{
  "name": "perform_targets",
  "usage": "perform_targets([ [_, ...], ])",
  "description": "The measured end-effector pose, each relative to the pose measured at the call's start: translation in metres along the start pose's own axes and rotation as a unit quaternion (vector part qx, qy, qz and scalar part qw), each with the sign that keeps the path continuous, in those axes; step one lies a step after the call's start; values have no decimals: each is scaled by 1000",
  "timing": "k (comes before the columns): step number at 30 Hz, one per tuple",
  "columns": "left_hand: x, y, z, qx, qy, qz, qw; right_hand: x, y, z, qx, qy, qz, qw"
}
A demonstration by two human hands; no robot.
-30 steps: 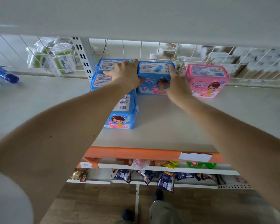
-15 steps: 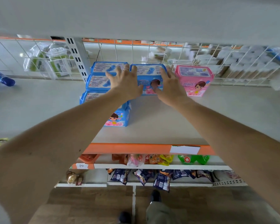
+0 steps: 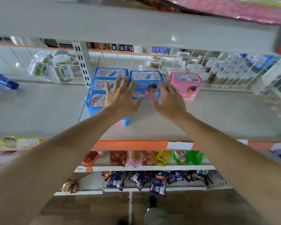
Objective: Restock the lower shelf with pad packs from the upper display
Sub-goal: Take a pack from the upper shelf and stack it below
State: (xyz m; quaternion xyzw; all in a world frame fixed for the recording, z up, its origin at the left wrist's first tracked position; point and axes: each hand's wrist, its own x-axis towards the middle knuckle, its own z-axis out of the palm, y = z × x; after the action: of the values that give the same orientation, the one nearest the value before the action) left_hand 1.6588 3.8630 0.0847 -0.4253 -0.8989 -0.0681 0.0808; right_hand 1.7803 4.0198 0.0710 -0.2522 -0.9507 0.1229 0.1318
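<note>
Both hands are over the shelf deck, fingers spread and straight, holding nothing. The left hand (image 3: 120, 98) hangs over the near end of the row of blue pad packs (image 3: 102, 93); a ring (image 3: 124, 84) shows on one finger. Whether its fingertips touch the row cannot be told. The right hand (image 3: 169, 101) sits just right of it, palm down. Between the two hands, just beyond the fingertips, stands a single blue pad pack (image 3: 146, 85), upright with its printed face toward the camera. It looks free of both hands, though contact at its right edge cannot be ruled out. Just right of the right hand's fingertips stands a pink pad pack (image 3: 186, 85), also upright, against the wire grid back (image 3: 217, 75). The grey shelf (image 3: 217, 114) under the hands is mostly bare to the right of the pink pack. Judgement: the single blue pack reads as placed and let go, so the placing step for this pack is at its end. The shelf holds few packs, so restocking seems early. Next move, as I judge it: draw both hands clear without tipping the upright packs, then reach to the display overhead (image 3: 234, 10) for another pack. A good slot would be beside the pink pack. Risk: a brushed pack falling forward.
</note>
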Motion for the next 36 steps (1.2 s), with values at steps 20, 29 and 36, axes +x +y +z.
perform_targets([
  [20,-98,141,-81,-14,183,54,982,-121,59,-133,7,146,-161,976],
  [29,-127,219,-135,-13,284,40,958,-163,100,-203,48,179,-239,953],
  [36,-143,245,-171,-25,308,31,950,-180,112,-243,111,238,-289,921],
])
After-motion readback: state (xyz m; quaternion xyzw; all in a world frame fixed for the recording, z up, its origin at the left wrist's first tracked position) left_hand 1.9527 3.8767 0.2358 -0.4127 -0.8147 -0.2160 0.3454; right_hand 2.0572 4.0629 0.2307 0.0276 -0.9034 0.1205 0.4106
